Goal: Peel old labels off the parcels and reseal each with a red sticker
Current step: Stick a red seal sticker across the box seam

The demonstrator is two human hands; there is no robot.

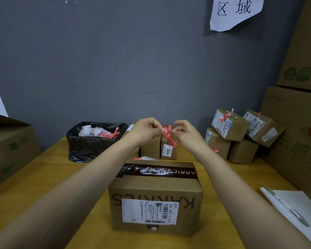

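Sticker (170,139) hangs pinched at its top between left hand (147,130) and right hand (184,130). Parcel (155,191) lies nearer, directly below, taped seam running left-right.

Outstretched arms, left hand (145,130), right hand (184,131), fingers (155,125) pinched.

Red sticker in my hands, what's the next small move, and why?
Probably lower the red sticker onto the dark tape strip across the box top and press it down. The left hand and right hand pinch its upper end above the box, whose strip looks torn and bears no red seal.
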